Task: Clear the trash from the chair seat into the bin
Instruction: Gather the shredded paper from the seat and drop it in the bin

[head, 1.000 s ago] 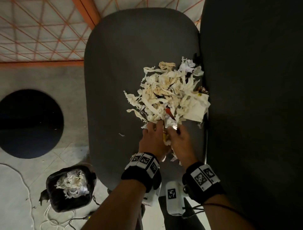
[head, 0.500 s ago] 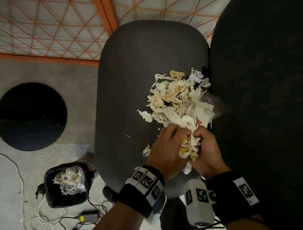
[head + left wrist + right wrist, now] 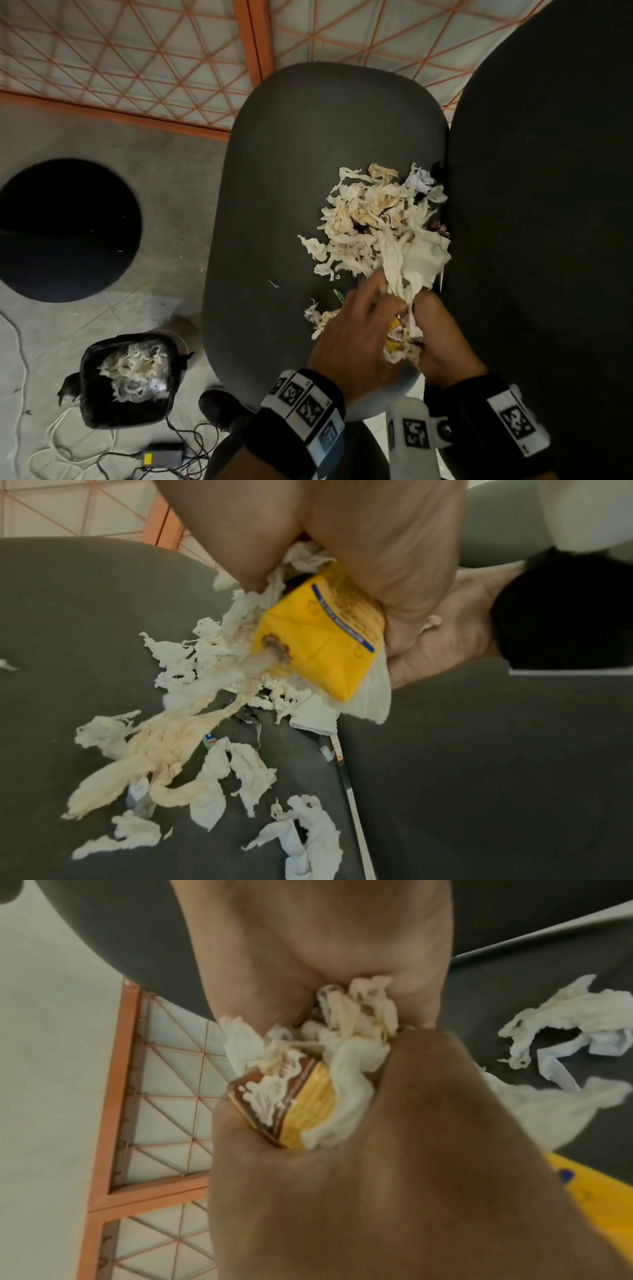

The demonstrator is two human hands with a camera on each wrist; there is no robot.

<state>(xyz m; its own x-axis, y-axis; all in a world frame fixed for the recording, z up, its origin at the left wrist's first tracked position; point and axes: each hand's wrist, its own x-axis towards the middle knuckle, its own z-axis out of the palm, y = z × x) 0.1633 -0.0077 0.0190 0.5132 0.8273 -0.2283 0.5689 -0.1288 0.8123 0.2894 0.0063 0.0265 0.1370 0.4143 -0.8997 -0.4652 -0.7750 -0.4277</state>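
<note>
While both wrists are kept close over the near edge of the chair seat (image 3: 274,171), a yellow carton (image 3: 329,642) wrapped in tissue is gripped between the left hand (image 3: 352,342) and the right hand (image 3: 442,339), the fingers of each being curled around the bundle. Just beyond the hands, a pile of torn tissue (image 3: 373,222) is seen on the seat, against the dark backrest (image 3: 548,205). Down on the floor to the left, well apart, the bin (image 3: 99,407) is found, already holding shreds.

No print on the yellow carton (image 3: 322,631) is legible.
</note>
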